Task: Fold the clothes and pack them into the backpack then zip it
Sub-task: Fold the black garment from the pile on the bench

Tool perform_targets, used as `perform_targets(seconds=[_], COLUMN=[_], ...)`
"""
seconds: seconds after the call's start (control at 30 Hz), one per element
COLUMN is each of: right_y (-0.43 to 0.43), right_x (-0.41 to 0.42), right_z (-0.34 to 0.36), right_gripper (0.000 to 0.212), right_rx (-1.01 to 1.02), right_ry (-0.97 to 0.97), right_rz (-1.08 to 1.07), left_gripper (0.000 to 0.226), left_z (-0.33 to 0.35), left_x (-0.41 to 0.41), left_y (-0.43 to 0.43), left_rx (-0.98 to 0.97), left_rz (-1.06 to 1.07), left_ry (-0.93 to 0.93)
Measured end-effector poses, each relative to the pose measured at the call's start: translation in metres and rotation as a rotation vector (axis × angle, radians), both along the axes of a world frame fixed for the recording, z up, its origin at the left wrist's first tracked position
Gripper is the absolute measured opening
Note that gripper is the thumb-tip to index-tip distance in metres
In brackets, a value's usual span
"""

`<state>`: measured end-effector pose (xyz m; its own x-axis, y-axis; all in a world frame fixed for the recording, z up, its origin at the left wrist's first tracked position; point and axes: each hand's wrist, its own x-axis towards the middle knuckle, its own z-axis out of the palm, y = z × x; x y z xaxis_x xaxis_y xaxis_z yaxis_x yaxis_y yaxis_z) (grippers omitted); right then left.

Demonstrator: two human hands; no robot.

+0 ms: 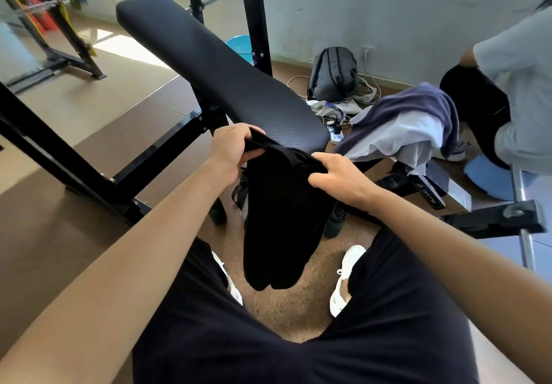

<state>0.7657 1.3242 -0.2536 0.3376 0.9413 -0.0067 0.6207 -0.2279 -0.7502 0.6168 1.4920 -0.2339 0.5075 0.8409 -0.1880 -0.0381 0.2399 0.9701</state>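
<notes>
A black garment [280, 213] hangs in front of me, held by its top edge just off the near end of the black padded bench [209, 64]. My left hand [236, 147] grips the left corner and my right hand [337, 177] grips the right corner. The cloth drops down between my knees toward the floor. A pile of purple and light blue clothes [409, 126] lies to the right of the bench. A dark grey backpack [334, 73] stands on the floor against the far wall, apart from both hands. Behind the hanging garment, some straps show under the bench.
The bench's black steel frame [89, 171] spreads across the floor left and right. Another person [507, 85] crouches at the right edge. Cables and a power strip [337, 132] lie by the backpack. A blue bucket [239, 46] sits behind the rack. A dark bottle [334, 222] stands near my right foot.
</notes>
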Motion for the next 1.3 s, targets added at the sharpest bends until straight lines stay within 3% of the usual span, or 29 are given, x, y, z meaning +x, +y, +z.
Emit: perform_targets(seconds=[0.17, 0.27, 0.4, 0.47, 0.63, 0.7, 0.83, 1.03, 1.17, 1.3], right_y=[0.017, 0.026, 0.03, 0.031, 0.027, 0.025, 0.019, 0.017, 0.028, 0.036], right_x=[0.0, -0.001, -0.005, -0.004, 0.003, 0.006, 0.012, 0.02, 0.008, -0.009], right_z=[0.011, 0.018, 0.027, 0.031, 0.042, 0.044, 0.052, 0.058, 0.064, 0.068], right_gripper=[0.046, 0.054, 0.037, 0.031, 0.021, 0.021, 0.034, 0.024, 0.02, 0.024], right_rx=[0.013, 0.054, 0.14, 0.18, 0.217, 0.222, 0.233, 0.3, 0.365, 0.402], right_ry=[-0.009, 0.289, 0.597, 0.639, 0.665, 0.663, 0.613, 0.642, 0.793, 0.925], right_rz=[-0.037, -0.12, -0.299, -0.353, -0.432, -0.449, -0.505, -0.651, -0.675, -0.642], left_gripper=[0.037, 0.032, 0.046, 0.048, 0.051, 0.045, 0.01, 0.011, 0.02, 0.021], left_z=[0.016, 0.016, -0.014, -0.048, -0.134, -0.152, -0.163, -0.155, -0.15, -0.153], left_x=[0.006, 0.006, -0.001, -0.007, -0.006, 0.003, 0.017, -0.013, -0.014, -0.002], left_y=[0.004, 0.008, 0.001, -0.018, -0.069, -0.078, -0.083, -0.08, -0.093, -0.105], left_rx=[0.105, 0.104, 0.252, 0.304, 0.295, 0.332, 0.484, 0.588, 0.678, 0.61], left_rz=[0.008, -0.025, -0.014, -0.016, -0.245, -0.276, -0.208, 0.028, -0.048, -0.091], left_ry=[-0.068, -0.166, -0.081, -0.001, 0.208, 0.293, 0.461, 0.409, 0.418, 0.405])
